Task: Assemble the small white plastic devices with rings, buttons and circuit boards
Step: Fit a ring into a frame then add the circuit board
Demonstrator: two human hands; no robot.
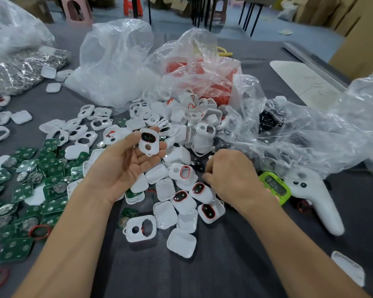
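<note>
Just above the frame's centre, the left hand [125, 160], palm up, pinches a white shell [149, 145] between thumb and fingertips. The shell's long axis runs nearly up-down in the frame, dark oval button uppermost, round hole and loop below. The right hand [230, 175] curls knuckles-up into the pile of parts at centre right; what it grips, if anything, cannot be told.

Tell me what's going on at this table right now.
A person is assembling small devices on a grey table. The left hand holds up a white plastic shell with a dark oval button in its larger opening. The right hand, fingers curled, is down among small black round buttons; whether it holds one is hidden. Green circuit boards lie to the left, and red-ringed white shells lie between the hands.
</note>
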